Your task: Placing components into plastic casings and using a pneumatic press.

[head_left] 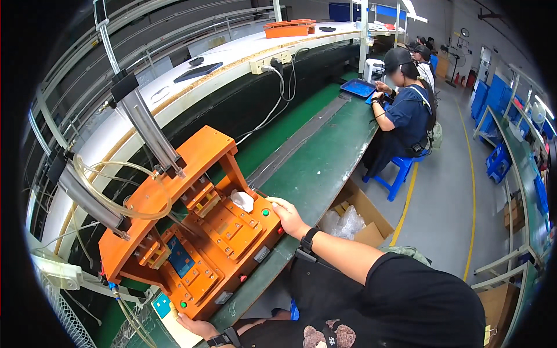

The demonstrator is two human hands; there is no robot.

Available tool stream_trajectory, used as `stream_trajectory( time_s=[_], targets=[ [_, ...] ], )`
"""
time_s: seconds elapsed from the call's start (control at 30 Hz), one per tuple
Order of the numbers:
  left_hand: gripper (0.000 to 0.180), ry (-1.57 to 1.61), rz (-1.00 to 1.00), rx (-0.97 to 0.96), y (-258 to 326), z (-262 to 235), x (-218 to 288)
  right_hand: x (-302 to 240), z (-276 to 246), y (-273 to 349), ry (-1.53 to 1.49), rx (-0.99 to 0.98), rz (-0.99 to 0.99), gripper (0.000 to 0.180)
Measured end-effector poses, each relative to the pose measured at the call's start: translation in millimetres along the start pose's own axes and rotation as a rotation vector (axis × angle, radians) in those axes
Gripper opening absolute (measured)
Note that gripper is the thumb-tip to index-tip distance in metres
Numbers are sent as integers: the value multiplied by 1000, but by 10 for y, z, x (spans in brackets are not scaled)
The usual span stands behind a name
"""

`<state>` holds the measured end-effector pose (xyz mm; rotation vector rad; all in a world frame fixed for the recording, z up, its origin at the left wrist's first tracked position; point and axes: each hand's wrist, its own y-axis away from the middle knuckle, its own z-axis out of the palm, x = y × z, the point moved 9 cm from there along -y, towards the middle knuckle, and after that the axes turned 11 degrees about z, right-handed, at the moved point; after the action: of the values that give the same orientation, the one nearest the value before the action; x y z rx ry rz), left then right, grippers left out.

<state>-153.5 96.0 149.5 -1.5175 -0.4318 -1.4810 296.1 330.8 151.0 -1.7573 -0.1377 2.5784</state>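
Note:
An orange two-station press (pixel 238 264) stands on the green bench before me, with two metal air cylinders (pixel 152 130) rising from its top. My right hand (pixel 290 217) lies against its right end, fingers stretched, beside a green button (pixel 266 213). At the left front corner my left hand (pixel 194 326) touches the press's end near another green button (pixel 183 304); its fingers are partly hidden. Neither hand visibly holds a loose part. A blue flat piece (pixel 181 258) lies in the left fixture. A crumpled-looking white piece (pixel 242 201) sits at the back of the right fixture.
Beneath the press's left corner lies a pale sheet (pixel 177 330). An open carton (pixel 362 217) with clear plastic stands right of the bench (pixel 313 151). Farther along, a seated person (pixel 406 110) works by a blue tray (pixel 358 88). Clear hoses (pixel 125 209) loop around the cylinders.

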Motion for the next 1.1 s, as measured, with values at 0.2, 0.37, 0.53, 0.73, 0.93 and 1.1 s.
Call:
stream_trajectory(
  time_s=[0.2,0.37,0.53,0.73,0.93,1.1],
  targets=[
    [50,-14,33,-8,23,12,64,-27,20,21,-5,1,4,32],
    [49,-11,31,8,-13,-67,-51,-31,44,23,-31,-6,6,32],
    [52,-4,36,-7,-10,-44,-22,-25,25,17,-19,2,3,32],
    [51,-2,48,-8,-27,-65,-50,8,17,0,-25,1,-7,31],
    [53,11,25,-18,-44,-99,-126,22,10,-7,-36,-1,2,32],
    [54,-9,46,-2,-20,-63,-58,7,8,12,-46,4,12,32]
  ],
)
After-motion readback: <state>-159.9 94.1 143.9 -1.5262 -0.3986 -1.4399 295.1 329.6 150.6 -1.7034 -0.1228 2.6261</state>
